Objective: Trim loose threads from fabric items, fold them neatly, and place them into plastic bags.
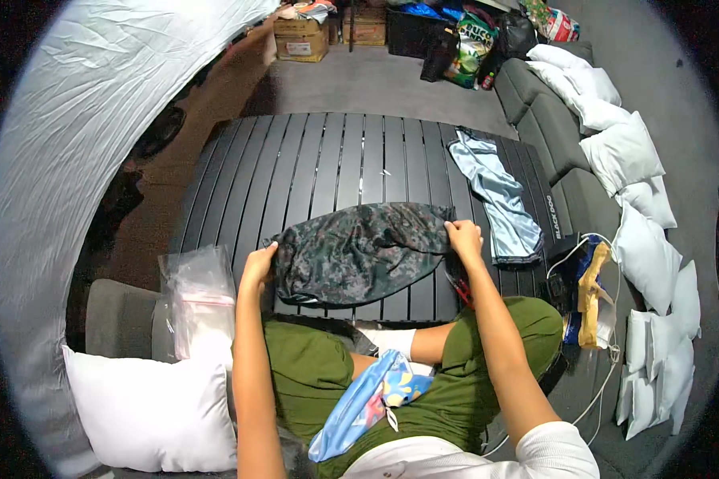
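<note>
A dark green camouflage cloth is stretched sideways over the near part of the slatted black table. My left hand pinches its left end, and my right hand pinches its upper right corner. The cloth sags between them in loose wrinkles, its lower edge curving down toward me. Across my lap lies a bright blue printed cloth with a colourful pattern. To the right on the table, a light blue shiny cloth with dark ends is laid out lengthwise.
Clear plastic bags lie by my left arm, above a white pillow. Several white pillows line the grey sofa at right. A white cable runs past a blue-and-yellow package. Cardboard boxes stand far back.
</note>
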A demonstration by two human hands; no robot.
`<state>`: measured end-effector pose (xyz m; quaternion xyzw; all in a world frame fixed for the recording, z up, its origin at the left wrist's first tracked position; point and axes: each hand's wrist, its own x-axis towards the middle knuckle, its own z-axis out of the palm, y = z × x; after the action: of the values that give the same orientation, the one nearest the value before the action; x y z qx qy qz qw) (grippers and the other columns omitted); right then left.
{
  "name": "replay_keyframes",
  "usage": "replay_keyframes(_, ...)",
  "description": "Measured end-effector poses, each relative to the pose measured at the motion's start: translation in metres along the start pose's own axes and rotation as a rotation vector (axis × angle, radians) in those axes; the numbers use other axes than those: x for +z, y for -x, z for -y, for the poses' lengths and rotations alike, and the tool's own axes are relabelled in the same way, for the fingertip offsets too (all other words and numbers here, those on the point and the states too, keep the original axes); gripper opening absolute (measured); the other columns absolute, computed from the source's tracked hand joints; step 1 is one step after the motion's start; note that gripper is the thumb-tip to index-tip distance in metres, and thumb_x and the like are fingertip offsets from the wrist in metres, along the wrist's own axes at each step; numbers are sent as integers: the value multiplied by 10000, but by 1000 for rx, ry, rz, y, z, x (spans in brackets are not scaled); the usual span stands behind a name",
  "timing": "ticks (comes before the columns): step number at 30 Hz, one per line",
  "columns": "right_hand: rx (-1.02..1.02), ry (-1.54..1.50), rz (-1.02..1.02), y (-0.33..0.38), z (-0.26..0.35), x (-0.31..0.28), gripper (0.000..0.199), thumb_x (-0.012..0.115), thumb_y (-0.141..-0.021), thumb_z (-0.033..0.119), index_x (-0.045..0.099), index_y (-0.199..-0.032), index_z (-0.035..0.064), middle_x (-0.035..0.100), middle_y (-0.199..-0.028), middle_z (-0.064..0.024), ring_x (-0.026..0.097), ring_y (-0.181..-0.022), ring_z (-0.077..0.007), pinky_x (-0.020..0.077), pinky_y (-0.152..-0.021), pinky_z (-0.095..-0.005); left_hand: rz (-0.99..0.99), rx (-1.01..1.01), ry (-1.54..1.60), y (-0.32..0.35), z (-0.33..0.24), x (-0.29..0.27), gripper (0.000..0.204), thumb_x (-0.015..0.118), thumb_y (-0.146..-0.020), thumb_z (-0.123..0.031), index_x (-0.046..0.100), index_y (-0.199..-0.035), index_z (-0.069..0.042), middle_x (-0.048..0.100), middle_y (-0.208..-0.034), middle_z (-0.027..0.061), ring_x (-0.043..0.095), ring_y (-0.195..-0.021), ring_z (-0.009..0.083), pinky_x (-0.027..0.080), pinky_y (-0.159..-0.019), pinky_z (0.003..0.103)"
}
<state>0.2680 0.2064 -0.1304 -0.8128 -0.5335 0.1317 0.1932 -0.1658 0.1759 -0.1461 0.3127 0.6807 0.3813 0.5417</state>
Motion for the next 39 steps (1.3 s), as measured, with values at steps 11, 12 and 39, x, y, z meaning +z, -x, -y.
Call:
replay_keyframes(11, -462, 45, -2, -100, 1, -121, 435, 472, -815, 392, 594, -745, -20, 574, -719, -215, 574, -700, -317, 433, -669, -396, 167, 121, 285, 10, -103, -25, 255, 589, -813, -319, 581, -734, -77, 583, -607, 25, 496, -439, 104, 386, -402, 222)
replay_keyframes(12, -314, -26, 31, -98, 28, -127, 422, 455, -818, 397, 620, -793, 9, 589, -830, -226, 574, -807, -372, 442, -738, -408, 154, 164, 273, 4, -114, -40, 240, 591, -811, -307, 592, -754, -74, 601, -640, 35, 521, -472, 115, 405, -431, 229)
replay_keyframes(39, 262, -523, 766, -23, -37, -38, 464, 688, -713, 317, 453, -1043, 91, 545, -712, 22, 528, -581, -88, 411, -505, -238, 9, 70, -788, 35, -9, -17, 466, 641, -724, -403, 581, -894, 27, 604, -700, 110, 581, -588, 172, 457, -554, 303)
